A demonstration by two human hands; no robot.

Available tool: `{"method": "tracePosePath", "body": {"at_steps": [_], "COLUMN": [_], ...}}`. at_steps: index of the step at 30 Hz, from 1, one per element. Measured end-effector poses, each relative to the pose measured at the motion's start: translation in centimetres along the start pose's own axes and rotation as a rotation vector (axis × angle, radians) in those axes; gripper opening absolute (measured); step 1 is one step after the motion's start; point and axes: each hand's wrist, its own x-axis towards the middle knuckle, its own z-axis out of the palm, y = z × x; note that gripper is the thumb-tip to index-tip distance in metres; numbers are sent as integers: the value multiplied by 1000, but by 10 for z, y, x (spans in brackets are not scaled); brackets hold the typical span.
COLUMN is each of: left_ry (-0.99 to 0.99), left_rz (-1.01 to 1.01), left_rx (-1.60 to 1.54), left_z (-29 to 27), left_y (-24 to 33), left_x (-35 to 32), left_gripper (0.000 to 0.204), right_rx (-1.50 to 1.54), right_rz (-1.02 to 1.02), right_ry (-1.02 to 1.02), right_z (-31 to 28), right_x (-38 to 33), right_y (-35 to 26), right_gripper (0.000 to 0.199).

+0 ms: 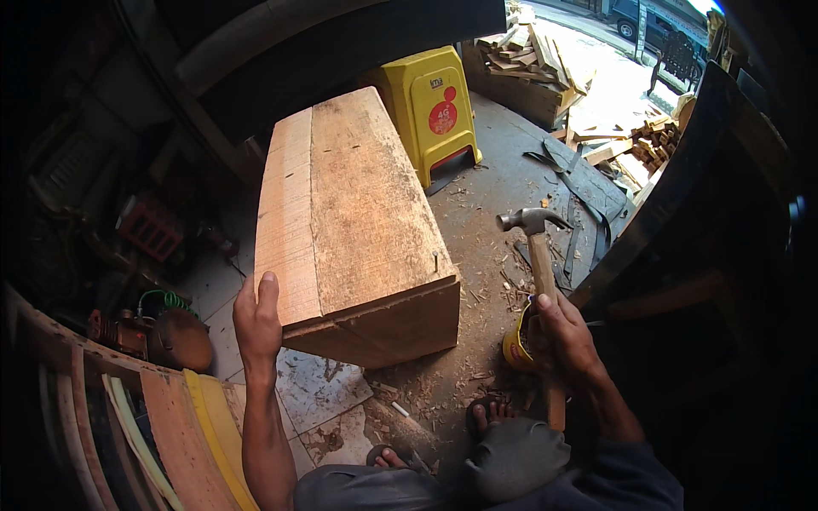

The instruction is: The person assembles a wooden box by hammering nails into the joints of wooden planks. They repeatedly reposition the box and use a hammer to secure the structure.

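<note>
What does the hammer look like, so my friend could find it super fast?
Start at the big wooden box in the middle, then look to its right, above the sawdusty floor. The hammer is raised there in the person's right hand. It is the only tool with a grey metal claw head on a pale wooden handle.

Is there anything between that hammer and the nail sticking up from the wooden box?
Nothing visible. The right hand holds the hammer raised to the right of the wooden box, and only open air over the sawdust-strewn floor separates its head from the nail. The left hand grips the far corner.
</note>
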Motion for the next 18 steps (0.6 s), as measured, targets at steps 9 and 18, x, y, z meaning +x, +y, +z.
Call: {"method": "tracePosePath", "body": {"at_steps": [9, 18], "left_ry": [4, 46], "left_rz": [25, 51], "left_rx": [-5, 148], "left_z": [8, 8], "left_y": [4, 18], "left_x": [2, -4], "left_gripper": [37, 44], "right_rx": [-478, -563], "right_rz": [-139, -186], "right_ry": [17, 47], "right_z": [21, 20], "right_x": [-7, -9], "right_y": [28, 27], "right_gripper": [51, 50]}}
